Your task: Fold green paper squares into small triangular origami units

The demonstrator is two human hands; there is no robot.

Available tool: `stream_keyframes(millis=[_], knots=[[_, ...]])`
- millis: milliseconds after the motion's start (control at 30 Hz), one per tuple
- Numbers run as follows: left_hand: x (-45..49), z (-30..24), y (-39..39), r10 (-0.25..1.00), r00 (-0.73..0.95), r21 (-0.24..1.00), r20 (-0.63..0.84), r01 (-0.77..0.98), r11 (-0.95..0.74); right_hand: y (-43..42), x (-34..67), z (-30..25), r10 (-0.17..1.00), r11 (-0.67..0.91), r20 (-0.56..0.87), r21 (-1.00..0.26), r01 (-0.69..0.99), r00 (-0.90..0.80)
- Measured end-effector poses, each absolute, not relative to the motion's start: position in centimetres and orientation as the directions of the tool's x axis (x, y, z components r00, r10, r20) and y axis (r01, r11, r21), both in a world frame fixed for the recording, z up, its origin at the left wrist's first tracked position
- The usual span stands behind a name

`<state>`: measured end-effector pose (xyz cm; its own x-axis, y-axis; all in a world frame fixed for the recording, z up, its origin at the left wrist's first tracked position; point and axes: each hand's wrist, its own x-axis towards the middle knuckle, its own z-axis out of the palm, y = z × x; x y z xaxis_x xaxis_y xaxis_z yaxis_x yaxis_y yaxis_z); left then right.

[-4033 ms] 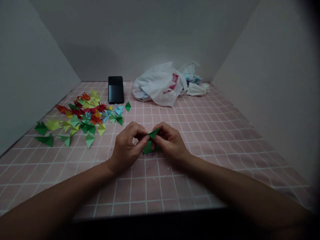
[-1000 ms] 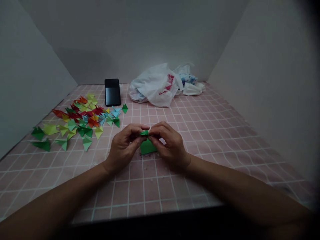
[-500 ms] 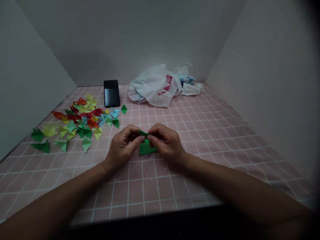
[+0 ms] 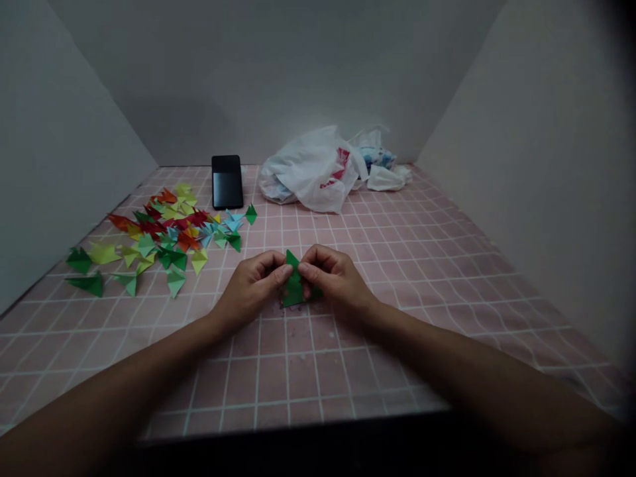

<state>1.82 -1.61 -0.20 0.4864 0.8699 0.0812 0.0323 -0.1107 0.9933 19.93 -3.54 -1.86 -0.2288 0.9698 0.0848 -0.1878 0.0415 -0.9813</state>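
Note:
A piece of folded green paper (image 4: 294, 291) stands between my hands over the middle of the table, its pointed top tilted up above my thumbs. My left hand (image 4: 261, 278) pinches its left edge between thumb and fingers. From the other side, my right hand (image 4: 330, 275) grips the right edge in the same way, the two thumbs close together. Part of the paper's right side is hidden behind my right fingers. Several folded paper pieces (image 4: 171, 235) in red, orange, yellow, green and light blue lie in a loose pile to the left.
A black smartphone (image 4: 227, 182) lies behind the paper pile. White plastic bags (image 4: 318, 172), one with red print, are heaped at the back. A pink checked cloth (image 4: 422, 258) covers the table, and pale walls (image 4: 308, 66) enclose its back and sides.
The green paper has gone from a flat flap with a bent-over top edge to a raised, pointed shape. Both hands keep hold of it. The whole view has shifted slightly.

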Motion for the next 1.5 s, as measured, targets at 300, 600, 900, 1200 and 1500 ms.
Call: stream_keyframes(millis=[300,600,900,1200,1500], knots=[[1.5,-0.4,-1.5,0.851,0.499,0.945,0.163,0.168,-0.279,-3.5,19.9,-2.1,0.955,-0.039,0.024,-0.978,-0.204,-0.297],[1.4,-0.4,-1.6,0.765,0.63,0.908,0.134,0.232,-0.35,-3.3,19.9,-1.9,0.95,-0.025,0.053,-0.969,-0.244,-0.309],[1.5,-1.1,-1.4,0.735,0.67,0.924,0.109,0.203,-0.323,-3.7,19.9,-1.6,0.974,0.026,0.05,-0.993,-0.111,-0.22],[1.6,-0.8,-1.5,0.753,0.657,0.95,-0.041,0.259,-0.174,-3.4,20.2,-1.4,0.959,0.072,0.062,-0.997,0.025,-0.278],[1.4,-1.2,-1.2,0.846,0.533,0.998,-0.021,0.067,-0.018,-3.3,20.2,-1.3,0.98,-0.019,-0.007,-0.998,-0.06,-0.2]])
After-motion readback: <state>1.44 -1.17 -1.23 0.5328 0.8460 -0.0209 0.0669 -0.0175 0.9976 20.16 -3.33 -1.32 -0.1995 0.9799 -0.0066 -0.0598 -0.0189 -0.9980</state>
